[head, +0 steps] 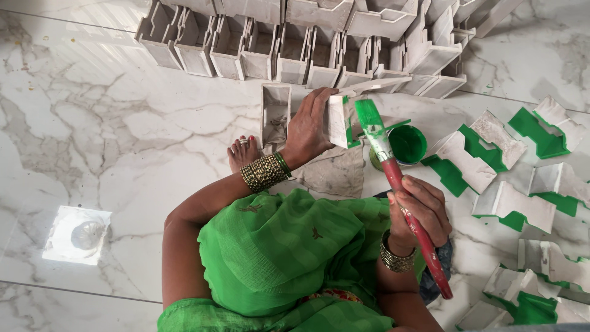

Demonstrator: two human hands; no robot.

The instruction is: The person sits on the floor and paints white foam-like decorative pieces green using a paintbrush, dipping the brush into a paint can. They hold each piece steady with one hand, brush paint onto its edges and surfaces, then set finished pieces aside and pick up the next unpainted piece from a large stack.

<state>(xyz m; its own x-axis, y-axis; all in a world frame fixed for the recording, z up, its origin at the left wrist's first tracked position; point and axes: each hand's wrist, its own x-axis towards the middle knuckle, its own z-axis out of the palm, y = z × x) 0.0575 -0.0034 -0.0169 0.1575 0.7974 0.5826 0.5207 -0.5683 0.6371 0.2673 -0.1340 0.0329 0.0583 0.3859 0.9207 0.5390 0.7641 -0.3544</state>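
Spreading floor: pale marble tiles [123, 123] carry everything — the person sits low on them, so all the pieces lie within arm's reach.
Unpainted row: white moulded blocks [276, 43] stand packed side by side along the top, open sides up, kept well apart from the wet pieces on the person's right.
Painted pieces: blocks with green faces [491, 154] lie scattered singly on the right, each with some space round it — likely so the fresh coats do not touch.
Cloth: a grey rag or sheet [335, 172] lies under the working spot, just below the raised block.
Open box: one empty white tray-like block [275, 110] stands just beside the left hand, near a bare foot [243, 150].
Block in hand: the white block [339, 120] is tilted up on edge, its green-edged face turned toward the brush so the bristles can reach it.
Left hand: the left hand [310, 126] is closed over the block's top and side, wrist bent back, forearm stretched forward, bangles stacked at the wrist.
Paint pot: a small round pot of green paint [405, 146] sits just right of the block, close to the brush tip.
Brush: a flat brush [393, 172] with a red handle and green bristles slants up-left, tip touching the block.
Right hand: the right hand [421, 212] wraps the handle mid-length, fingers curled tight, elbow tucked near the body.
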